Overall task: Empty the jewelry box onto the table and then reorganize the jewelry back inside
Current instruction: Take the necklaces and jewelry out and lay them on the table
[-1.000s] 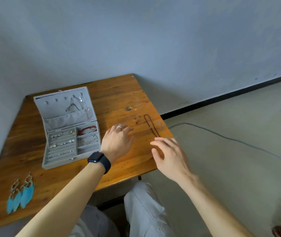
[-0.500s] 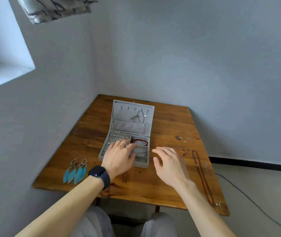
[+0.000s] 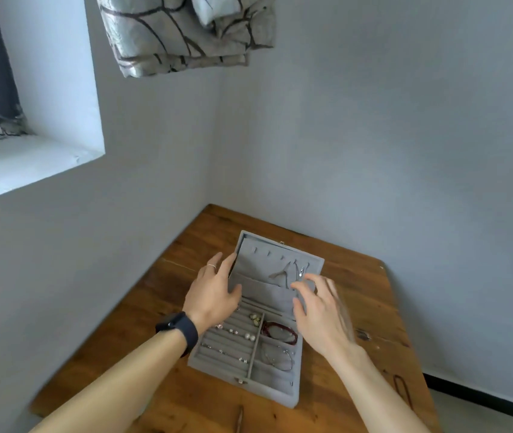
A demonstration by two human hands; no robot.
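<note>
A grey velvet jewelry box (image 3: 275, 389) lies open on the wooden table (image 3: 370, 307), its lid (image 3: 267, 260) standing up at the back. Silver necklaces (image 3: 292, 271) hang from hooks inside the lid. The left tray holds small earrings and pearl studs (image 3: 242, 334) in ring rolls. A dark red bracelet (image 3: 280, 332) and a thin silver bangle (image 3: 278, 357) lie in the right compartments. My left hand (image 3: 213, 293), with a ring and a black watch, touches the lid's left edge, fingers spread. My right hand (image 3: 319, 310) hovers open by the hanging necklaces, blurred by motion.
A dark cord necklace (image 3: 403, 390) lies on the table at the right edge. The table stands in a corner between two grey walls. A window recess (image 3: 30, 157) is at the upper left, and a patterned curtain (image 3: 183, 32) hangs above.
The view swung left and up to centre on the box. Both hands moved from the table in front of the box up to its lid. The blue feather earrings are out of view.
</note>
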